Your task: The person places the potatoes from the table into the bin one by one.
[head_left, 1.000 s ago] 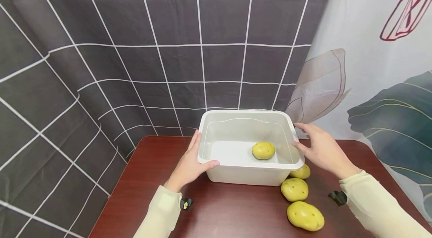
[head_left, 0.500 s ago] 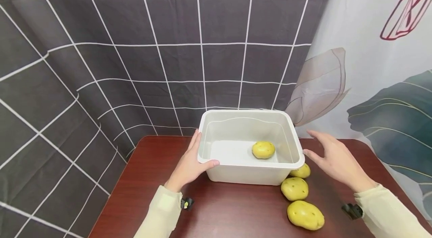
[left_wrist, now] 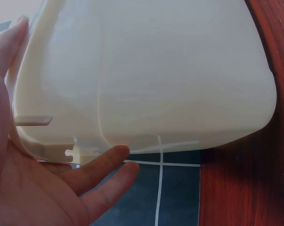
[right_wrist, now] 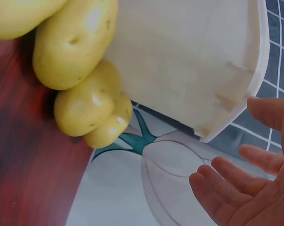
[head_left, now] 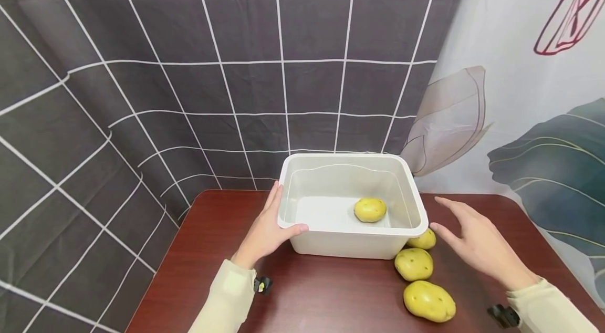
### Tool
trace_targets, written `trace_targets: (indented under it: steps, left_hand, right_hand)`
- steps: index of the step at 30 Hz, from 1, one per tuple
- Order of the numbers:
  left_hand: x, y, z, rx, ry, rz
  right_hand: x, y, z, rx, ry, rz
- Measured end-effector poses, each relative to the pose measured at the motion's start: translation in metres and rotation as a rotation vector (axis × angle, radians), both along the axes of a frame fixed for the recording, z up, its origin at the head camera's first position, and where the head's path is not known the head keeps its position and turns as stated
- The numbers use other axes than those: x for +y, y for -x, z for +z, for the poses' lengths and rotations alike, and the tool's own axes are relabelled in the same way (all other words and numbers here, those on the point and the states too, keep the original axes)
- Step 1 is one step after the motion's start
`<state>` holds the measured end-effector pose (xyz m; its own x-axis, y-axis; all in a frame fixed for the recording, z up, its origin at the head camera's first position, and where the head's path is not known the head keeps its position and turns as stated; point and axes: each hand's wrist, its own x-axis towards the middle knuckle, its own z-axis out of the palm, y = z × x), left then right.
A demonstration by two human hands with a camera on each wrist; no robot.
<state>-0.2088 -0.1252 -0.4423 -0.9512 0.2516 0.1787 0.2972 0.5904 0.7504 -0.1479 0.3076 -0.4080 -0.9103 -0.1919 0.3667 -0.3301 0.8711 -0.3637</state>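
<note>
Left hand (head_left: 262, 237) spanning one corner of a bin (head_left: 350, 245), right hand (head_left: 487, 249) just beside its opposite side, each grip wide

The bare left grip (left_wrist: 33, 183), fingers extended, touches the rim of a smooth cream plastic bin (left_wrist: 179, 70); just past its fingertips shows dark, white-gridded cloth (left_wrist: 139, 202), then a reddish-brown wood-grain worktop (left_wrist: 247, 188).

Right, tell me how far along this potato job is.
Done: one potato lies in the tub. In hand: the left hand rests against the tub's left end; the right hand, holding nothing, is beside its right end. Remaining: four other potatoes lie outside, by the tub's right end, so if all belong inside, those are probably left to do.
</note>
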Motion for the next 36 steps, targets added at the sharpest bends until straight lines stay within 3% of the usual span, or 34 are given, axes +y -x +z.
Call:
trace_targets:
  steps: [6,16,22,31,36]
  left_hand:
    - [0.000,0.001,-0.001,0.003,-0.007,-0.002]
    - [0.000,0.000,0.000,0.002,-0.002,-0.002]
    - [-0.001,0.000,0.000,0.006,-0.003,-0.002]
    - [0.001,0.000,0.001,0.005,-0.001,-0.005]
    - [0.000,0.000,0.001,0.008,0.001,-0.004]
  right_hand:
    - [0.006,-0.007,-0.008,-0.041,0.000,-0.014]
    - [0.007,-0.015,-0.026,-0.019,-0.007,-0.003]
    - [0.007,-0.021,-0.030,-0.043,-0.007,-0.021]
    - [0.006,-0.030,-0.037,-0.009,-0.033,-0.023]
    - [0.003,-0.036,-0.041,-0.108,-0.011,-0.032]
